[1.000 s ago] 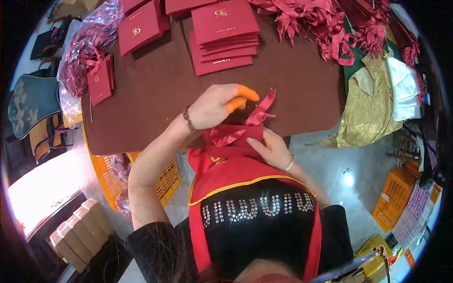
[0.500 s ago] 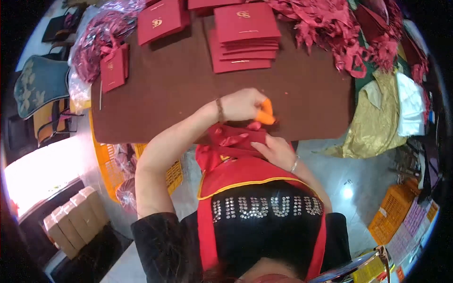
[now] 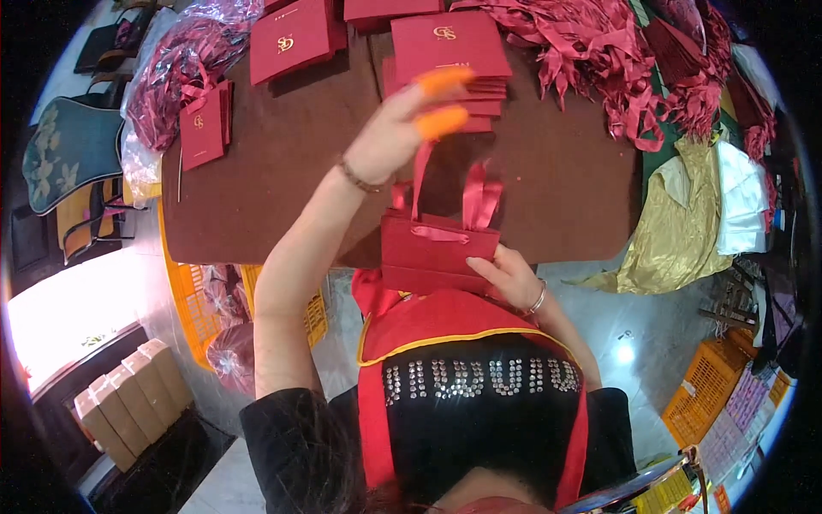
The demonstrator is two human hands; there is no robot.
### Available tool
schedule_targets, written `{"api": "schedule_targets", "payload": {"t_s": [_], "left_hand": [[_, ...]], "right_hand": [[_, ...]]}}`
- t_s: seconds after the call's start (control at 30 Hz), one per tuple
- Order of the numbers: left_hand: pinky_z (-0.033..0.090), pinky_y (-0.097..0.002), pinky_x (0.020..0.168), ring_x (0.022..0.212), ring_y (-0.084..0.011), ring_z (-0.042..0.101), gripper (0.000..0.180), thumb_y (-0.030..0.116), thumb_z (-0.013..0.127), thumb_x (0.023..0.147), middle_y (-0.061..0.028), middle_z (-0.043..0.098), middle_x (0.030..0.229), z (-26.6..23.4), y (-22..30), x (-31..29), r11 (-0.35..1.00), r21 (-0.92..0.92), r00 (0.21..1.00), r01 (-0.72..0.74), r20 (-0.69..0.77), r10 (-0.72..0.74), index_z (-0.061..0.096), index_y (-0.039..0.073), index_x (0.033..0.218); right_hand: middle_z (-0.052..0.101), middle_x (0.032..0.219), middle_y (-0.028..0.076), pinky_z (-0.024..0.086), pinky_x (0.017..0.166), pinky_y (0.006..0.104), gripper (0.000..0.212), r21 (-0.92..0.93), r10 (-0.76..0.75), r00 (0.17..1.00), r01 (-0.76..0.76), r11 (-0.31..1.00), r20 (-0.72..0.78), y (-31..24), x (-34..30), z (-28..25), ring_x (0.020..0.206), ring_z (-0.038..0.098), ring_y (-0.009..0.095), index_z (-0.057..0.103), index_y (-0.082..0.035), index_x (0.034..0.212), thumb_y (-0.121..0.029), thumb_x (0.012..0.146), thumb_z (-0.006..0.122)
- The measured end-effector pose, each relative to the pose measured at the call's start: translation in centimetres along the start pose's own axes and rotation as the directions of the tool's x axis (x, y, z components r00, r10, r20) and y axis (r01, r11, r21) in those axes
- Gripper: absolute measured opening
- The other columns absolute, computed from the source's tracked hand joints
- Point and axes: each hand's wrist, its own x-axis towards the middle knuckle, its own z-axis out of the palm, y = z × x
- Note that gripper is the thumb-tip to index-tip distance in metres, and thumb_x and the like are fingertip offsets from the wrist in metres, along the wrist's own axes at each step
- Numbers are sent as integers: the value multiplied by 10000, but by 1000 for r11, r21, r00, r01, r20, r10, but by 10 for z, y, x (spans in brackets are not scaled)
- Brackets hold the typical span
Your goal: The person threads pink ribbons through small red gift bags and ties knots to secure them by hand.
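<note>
My left hand (image 3: 385,141) is raised above the table, blurred by motion. Orange covers sit on two of its fingers, which are stretched out and apart. A pink ribbon handle (image 3: 419,184) rises from a small dark red paper gift bag (image 3: 432,257) to just under this hand; whether they touch I cannot tell. My right hand (image 3: 511,280) grips the bag's right side, its thumb on the front. The bag is upright at the table's near edge, against my red apron (image 3: 445,317). More ribbon (image 3: 481,197) stands at its right end.
Stacked red bags (image 3: 449,47) lie at the table's far side, with another pile (image 3: 291,43) left of them. Pink ribbons (image 3: 591,51) heap up at the far right. A few small red bags (image 3: 204,137) lean by wrapped ribbons (image 3: 171,86). Gold cloth (image 3: 664,231) hangs at the right.
My left hand has moved up and away from the bag, its fingers opening out. The bag, earlier bunched under my hands, now shows its front with its ribbons standing up.
</note>
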Motion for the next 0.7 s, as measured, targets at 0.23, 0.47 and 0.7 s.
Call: {"api": "schedule_targets", "payload": {"t_s": [0.23,0.47,0.7], "left_hand": [[415,-234,807,1025,-116,516,436,142,509,904,-81,539,1159,-27,-9,-69,897,-341,936,281,-111,-335,390,21,1306],[348,-308,986,1186,-166,431,672,-49,591,796,-81,421,1325,-5,-8,-105,787,-496,911,366,18,-412,256,8,1375],[353,-296,982,1219,-172,401,620,-36,602,786,-85,411,1346,-24,0,-119,936,-175,951,305,-2,-310,343,27,1346]], "right_hand": [[539,1172,20,387,921,275,307,494,-96,976,183,850,-196,-5,10,-5,1046,490,113,484,6,1198,-115,916,497],[529,1190,69,397,952,317,330,610,-4,946,212,764,-324,-11,27,-5,1101,501,170,457,-28,1229,-53,901,487],[580,1088,50,454,874,297,292,536,37,948,146,832,-316,-19,36,-4,1015,553,150,489,-38,1174,-41,882,510]]}}
